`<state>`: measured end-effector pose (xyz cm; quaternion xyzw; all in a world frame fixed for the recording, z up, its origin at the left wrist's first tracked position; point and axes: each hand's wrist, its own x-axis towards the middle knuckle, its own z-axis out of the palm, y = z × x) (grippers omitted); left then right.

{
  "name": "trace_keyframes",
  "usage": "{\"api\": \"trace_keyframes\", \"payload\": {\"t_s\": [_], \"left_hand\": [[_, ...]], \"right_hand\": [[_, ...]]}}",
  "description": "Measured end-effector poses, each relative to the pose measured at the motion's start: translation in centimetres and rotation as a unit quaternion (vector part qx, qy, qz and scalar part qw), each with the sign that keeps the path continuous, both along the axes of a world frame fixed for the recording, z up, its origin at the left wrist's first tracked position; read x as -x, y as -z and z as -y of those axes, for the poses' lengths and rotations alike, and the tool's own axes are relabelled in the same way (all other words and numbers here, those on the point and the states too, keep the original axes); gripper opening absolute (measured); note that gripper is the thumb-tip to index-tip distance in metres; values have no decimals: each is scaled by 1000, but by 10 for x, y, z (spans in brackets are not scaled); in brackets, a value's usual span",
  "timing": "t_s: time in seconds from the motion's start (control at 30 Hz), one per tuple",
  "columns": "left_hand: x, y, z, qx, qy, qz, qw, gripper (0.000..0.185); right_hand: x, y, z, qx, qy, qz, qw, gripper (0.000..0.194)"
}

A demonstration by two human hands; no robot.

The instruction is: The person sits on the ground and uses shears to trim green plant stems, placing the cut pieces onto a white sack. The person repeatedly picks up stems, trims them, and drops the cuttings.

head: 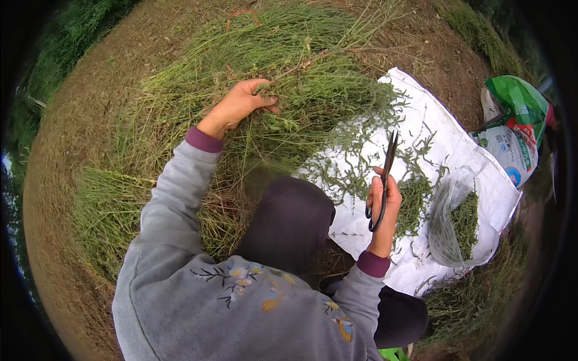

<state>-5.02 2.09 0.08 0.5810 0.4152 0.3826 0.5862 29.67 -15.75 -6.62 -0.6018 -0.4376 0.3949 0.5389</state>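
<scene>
My left hand (246, 101) is closed around the lower end of a long, thin, branching plant stalk (311, 59), which reaches up and right over a wide heap of cut green stalks (280, 40). In my right hand (386, 201) is a pair of black metal scissors (389, 167), its blades pointing up and nearly together. Beneath the scissors lies a white woven sheet (456, 135) with short green clippings (411, 198) scattered and piled on it. A clear plastic bag (445, 221) holding green clippings rests on the sheet, right of my right hand.
Another bundle of cut stalks (106, 212) lies on the bare soil (76, 149) at the left. A green and white printed plastic sack (515, 140) stands past the sheet's right edge. More plants (469, 293) lie at the lower right. My dark-trousered knees are between my arms.
</scene>
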Motion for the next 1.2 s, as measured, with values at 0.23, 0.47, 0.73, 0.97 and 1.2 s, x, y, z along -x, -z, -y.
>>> {"api": "trace_keyframes", "payload": {"t_s": [0.23, 0.47, 0.73, 0.97, 1.2], "left_hand": [[15, -13, 3, -22, -4, -5, 1000, 26], [47, -49, 5, -246, -153, -283, 914, 44], [152, -98, 28, -248, -326, -374, 832, 37], [280, -124, 59, -152, -474, -44, 866, 23], [430, 45, 149, 140, -629, -95, 759, 23]], "right_hand": [[29, -18, -16, -8, -51, -23, 998, 39], [40, -27, -28, 0, -85, -3, 996, 39], [55, -15, -41, -1, -108, 18, 994, 36], [64, -7, -51, -3, -114, 41, 993, 34], [58, 16, -56, 35, -114, 20, 993, 31]]}}
